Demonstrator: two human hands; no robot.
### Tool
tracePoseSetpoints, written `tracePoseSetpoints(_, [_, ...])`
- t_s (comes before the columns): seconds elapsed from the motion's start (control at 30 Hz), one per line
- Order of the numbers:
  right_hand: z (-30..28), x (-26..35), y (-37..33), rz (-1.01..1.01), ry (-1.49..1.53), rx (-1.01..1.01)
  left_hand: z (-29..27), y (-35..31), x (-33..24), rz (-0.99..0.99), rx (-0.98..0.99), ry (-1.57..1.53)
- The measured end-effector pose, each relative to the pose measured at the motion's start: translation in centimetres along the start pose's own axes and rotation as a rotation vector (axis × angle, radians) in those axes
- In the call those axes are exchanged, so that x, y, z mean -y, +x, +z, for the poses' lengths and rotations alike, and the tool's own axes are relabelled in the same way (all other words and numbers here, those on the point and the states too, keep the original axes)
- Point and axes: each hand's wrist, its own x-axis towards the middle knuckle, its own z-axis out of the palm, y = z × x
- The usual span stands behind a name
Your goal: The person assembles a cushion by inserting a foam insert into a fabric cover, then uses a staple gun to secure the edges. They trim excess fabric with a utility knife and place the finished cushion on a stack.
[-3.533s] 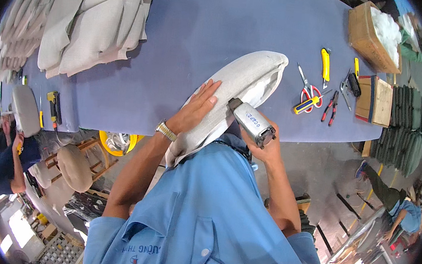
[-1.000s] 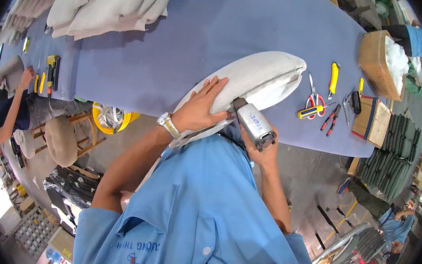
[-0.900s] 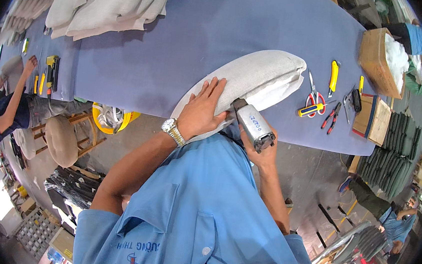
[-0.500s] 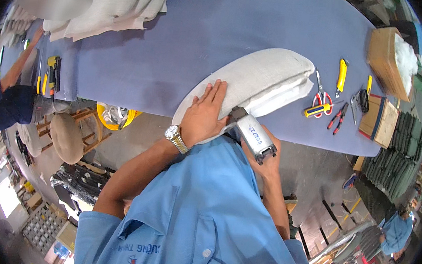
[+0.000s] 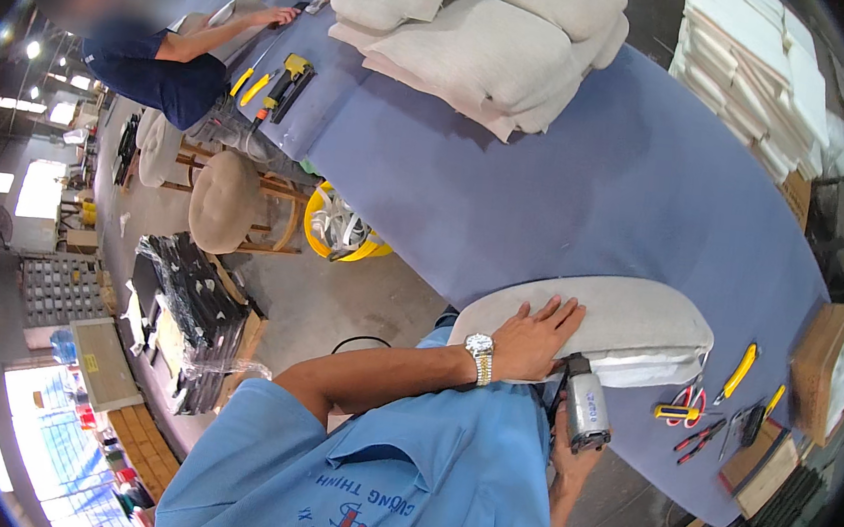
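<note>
A light grey upholstered cushion point(image 5: 628, 317), rounded at its far edge, lies on the blue-grey table near my body. White padding shows along its near right side. My left hand point(image 5: 536, 339) rests flat on its top, fingers stretched out, with a watch on the wrist. My right hand point(image 5: 574, 456) grips a silver staple gun point(image 5: 586, 410), its black nose against or very near the cushion's near edge. The gun's body hides part of the right fingers.
Scissors point(image 5: 694, 400), a screwdriver point(image 5: 675, 412), pliers point(image 5: 700, 440) and a yellow cutter point(image 5: 738, 373) lie right of the cushion. Grey covers point(image 5: 500, 55) are piled at the far side. A yellow bucket point(image 5: 348, 249) stands left, near a co-worker point(image 5: 174, 61) and another staple gun point(image 5: 287, 89).
My view has swung left, so the cushion and both hands appear lower and farther right. The left hand still lies on the cushion and the right still holds the staple gun at its edge.
</note>
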Motion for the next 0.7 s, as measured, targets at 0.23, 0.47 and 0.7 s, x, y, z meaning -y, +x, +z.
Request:
tracePoseSetpoints(0.23, [0.2, 0.1, 0.2, 0.021, -0.038, -0.044, 0.2, 0.1, -0.5, -0.01, 0.0, 0.006])
tracePoseSetpoints(0.47, [1.0, -5.5, -0.1, 0.147, 0.025, -0.124, 0.6, -0.2, -0.1, 0.011, -0.028, 0.06])
tracePoseSetpoints(0.7, [1.8, -3.1, 1.9, 0.074, 0.022, -0.167, -1.2, 1.0, 1.0, 0.074, -0.006, 0.069])
